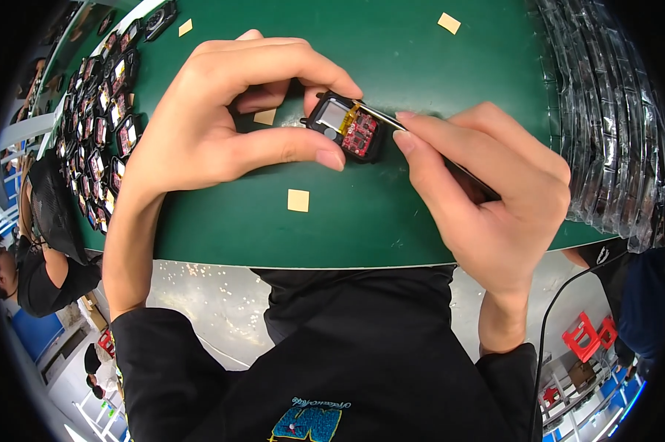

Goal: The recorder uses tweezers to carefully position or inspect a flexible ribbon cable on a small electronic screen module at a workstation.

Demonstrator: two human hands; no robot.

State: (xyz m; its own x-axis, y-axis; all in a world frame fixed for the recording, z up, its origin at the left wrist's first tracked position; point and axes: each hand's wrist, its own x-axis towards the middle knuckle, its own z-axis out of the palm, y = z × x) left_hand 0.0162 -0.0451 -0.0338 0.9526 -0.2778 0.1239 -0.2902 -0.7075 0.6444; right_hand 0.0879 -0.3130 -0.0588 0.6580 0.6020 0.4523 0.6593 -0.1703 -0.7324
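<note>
Showing against the smooth green desk (pixel 376 228), a rounded black case (pixel 337 134) with red circuitry (pixel 362 135) is clamped in the left grip (pixel 207 121); the right grip (pixel 498 180) pinches a slim metal tool (pixel 383 118) at the case's rim.

A small black case (pixel 345 127) is being held open side up, left of a slim metal tool (pixel 381 116) and slightly right of the scene's middle, toward the far side. Its rounded frame is slanting, the far edge running down toward the near right. Inside, a silver block (pixel 334 114) is filling the left, a yellow strip (pixel 349 118) is crossing the middle, and a red circuit board (pixel 361 134) is occupying the right. The tool is pointing left, its tip overlapping the case's far edge; contact is remaining unclear.
</note>
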